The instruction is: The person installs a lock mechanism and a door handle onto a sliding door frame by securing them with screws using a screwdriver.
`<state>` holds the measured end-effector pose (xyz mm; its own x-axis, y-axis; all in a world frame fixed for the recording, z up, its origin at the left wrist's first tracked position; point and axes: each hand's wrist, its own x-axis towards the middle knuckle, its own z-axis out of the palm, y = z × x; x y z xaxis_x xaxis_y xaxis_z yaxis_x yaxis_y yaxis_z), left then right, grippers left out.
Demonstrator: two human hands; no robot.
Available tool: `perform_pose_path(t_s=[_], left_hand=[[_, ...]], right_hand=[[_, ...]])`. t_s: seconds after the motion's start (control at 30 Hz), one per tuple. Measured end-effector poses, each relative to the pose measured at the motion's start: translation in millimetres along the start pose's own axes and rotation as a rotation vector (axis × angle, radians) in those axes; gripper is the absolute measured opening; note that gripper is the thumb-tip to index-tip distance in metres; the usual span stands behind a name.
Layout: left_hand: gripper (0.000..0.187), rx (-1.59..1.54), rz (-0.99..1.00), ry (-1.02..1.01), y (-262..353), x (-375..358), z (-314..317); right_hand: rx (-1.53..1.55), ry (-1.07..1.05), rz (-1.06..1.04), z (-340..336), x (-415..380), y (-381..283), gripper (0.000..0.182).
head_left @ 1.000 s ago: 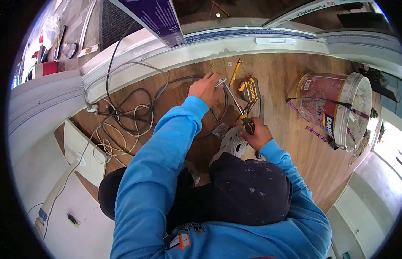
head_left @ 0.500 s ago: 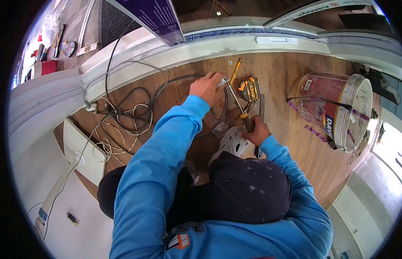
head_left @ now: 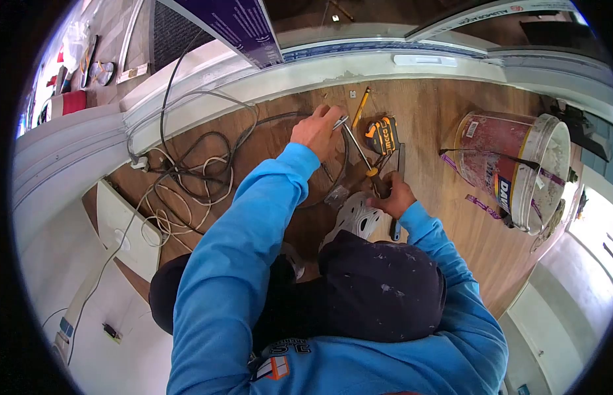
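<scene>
My right hand (head_left: 397, 197) is wrapped round the handle of a screwdriver (head_left: 358, 147), whose long shaft slants up and left. The tip meets a small silvery metal piece (head_left: 339, 122), pinched in the fingers of my left hand (head_left: 315, 132). Exactly how tip and piece engage is too small to tell. Just right of the shaft lies a yellow and black tape measure (head_left: 383, 136). A yellow pencil-like stick (head_left: 361, 107) rests on the floor beyond the tip. Beside my right hand is a long tool with a blue-grey handle (head_left: 395, 230), partly hidden.
Tangled black and white cables (head_left: 211, 164) spread on the wooden floor at left, near a white panel (head_left: 125, 230). A dirty paint bucket (head_left: 491, 161) lies at right. The door track (head_left: 359, 69) runs across the back. My white clog (head_left: 359, 217) is below the screwdriver.
The screwdriver handle has turned slightly in my right hand, and its fingers have shifted. My left hand stays almost in place with the metal piece.
</scene>
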<state>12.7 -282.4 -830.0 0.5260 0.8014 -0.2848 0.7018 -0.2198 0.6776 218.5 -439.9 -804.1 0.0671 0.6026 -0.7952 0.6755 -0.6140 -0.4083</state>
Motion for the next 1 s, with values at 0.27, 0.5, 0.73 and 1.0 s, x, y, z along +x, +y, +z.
perform_pose_path(t_s=[0.27, 0.5, 0.73, 1.0], left_hand=[[0.027, -0.053, 0.038, 0.008, 5, 2, 1], [0.025, -0.038, 0.017, -0.035, 8, 2, 2], [0.024, -0.045, 0.041, 0.014, 6, 3, 4], [0.024, -0.029, 0.019, -0.016, 8, 2, 3]], right_hand=[[0.006, 0.093, -0.151, 13, 8, 15, 0.065], [-0.122, 0.042, -0.018, 1, 7, 4, 0.072], [0.084, -0.04, -0.136, 5, 13, 22, 0.071], [0.035, 0.006, 0.024, -6, 6, 9, 0.062]])
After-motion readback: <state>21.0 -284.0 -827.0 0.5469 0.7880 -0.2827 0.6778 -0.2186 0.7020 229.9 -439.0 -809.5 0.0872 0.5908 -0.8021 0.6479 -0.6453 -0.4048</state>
